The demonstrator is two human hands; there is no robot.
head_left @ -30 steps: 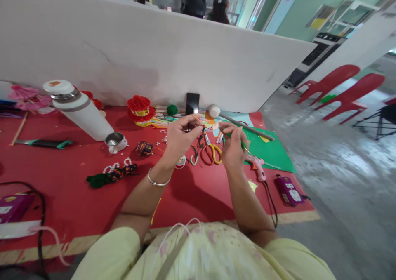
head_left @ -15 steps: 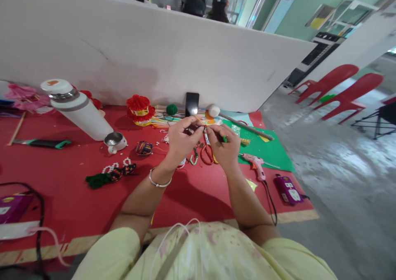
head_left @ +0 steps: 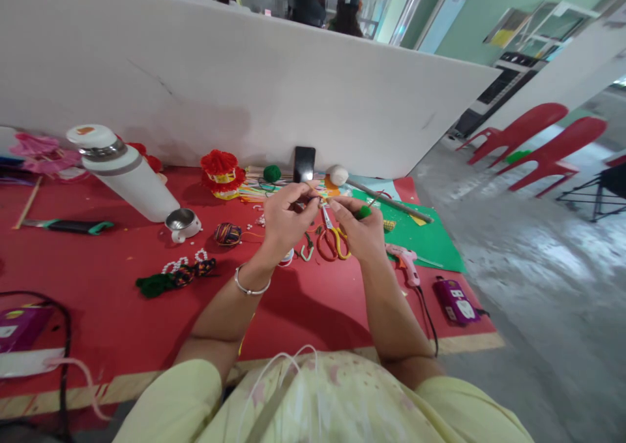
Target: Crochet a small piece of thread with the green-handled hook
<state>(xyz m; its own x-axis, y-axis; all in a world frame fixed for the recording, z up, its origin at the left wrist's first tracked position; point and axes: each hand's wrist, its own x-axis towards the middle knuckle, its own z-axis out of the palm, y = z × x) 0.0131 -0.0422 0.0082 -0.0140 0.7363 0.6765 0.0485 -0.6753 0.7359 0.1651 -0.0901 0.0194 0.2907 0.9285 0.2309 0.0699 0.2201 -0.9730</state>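
My left hand [head_left: 287, 220] and my right hand [head_left: 360, 226] meet over the middle of the table, fingertips pinched around a small dark and whitish piece too fine to make out. An orange strand lies over my left fingers; another runs from the multicoloured yarn ball [head_left: 227, 234] toward that hand. Inside my right hand's curled fingers shows a fuzzy green piece [head_left: 362, 212], with a thin stem sticking up past it. Below the hands lie scissors [head_left: 335, 242] with red and yellow handles and a pale green hook-shaped piece [head_left: 307, 252].
On the red table [head_left: 303, 312] a white flask [head_left: 130, 179] stands left, near a metal cup [head_left: 182, 222], a handsaw [head_left: 78, 226] and a green beaded craft piece [head_left: 175, 278]. A pink glue gun [head_left: 405, 263] with its cord lies right. A white partition [head_left: 274, 91] rises behind.
My right hand has shifted slightly right and turned, so more of the fuzzy green piece and the scissors' yellow handle show. My left hand stays nearly in place.
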